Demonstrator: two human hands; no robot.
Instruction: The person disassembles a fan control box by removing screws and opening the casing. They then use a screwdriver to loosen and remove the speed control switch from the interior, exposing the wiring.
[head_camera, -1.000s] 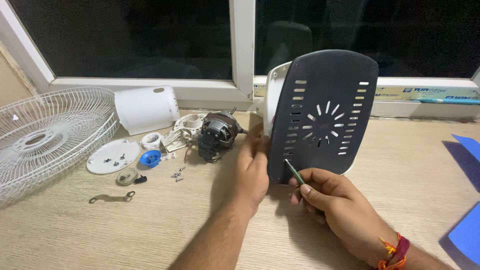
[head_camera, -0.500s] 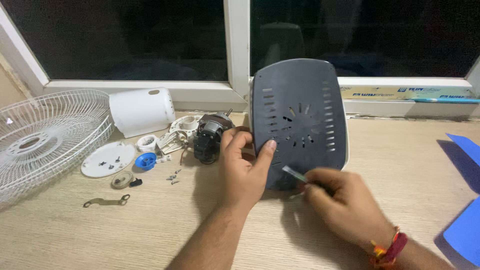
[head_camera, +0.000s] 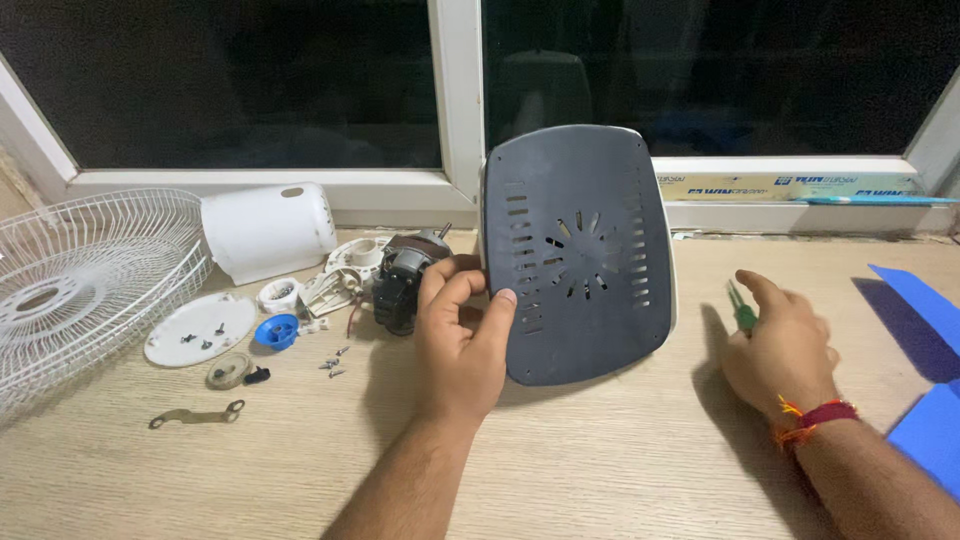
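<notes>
Nearest, at the bottom of the frame, two bare forearms over a pale wooden desk (head_camera: 600, 470). Lower centre: left hand (head_camera: 462, 335), fingers curled round the left edge of a dark grey vented panel (head_camera: 575, 255), thumb laid on its face, grasping it. Panel upright, tilted slightly back, lower edge resting on the desk in the middle of the frame; slots down both sides, a ring of radial slots in the centre, a thin white rim showing at the right edge. Lower right: right hand (head_camera: 780, 340), red and orange thread at the wrist, resting on the desk well apart from the panel, loosely clenched around a small green-handled tool (head_camera: 741, 310), only its handle end visible. Far right edge: blue sheets (head_camera: 925, 400) lying flat. Lower left: flat metal bracket (head_camera: 196, 415); a little beyond, a few loose screws (head_camera: 332, 362), a blue cap (head_camera: 276, 331), a white round plate (head_camera: 200, 328). Just behind the left hand, a dark motor (head_camera: 402, 280) touching white plastic pieces (head_camera: 340, 280). Left edge: white wire fan grille (head_camera: 75, 285). Further back, upper left: white cylindrical housing (head_camera: 268, 230) lying on its side. Farthest, across the top: white window frame (head_camera: 455, 100) with dark glass.
</notes>
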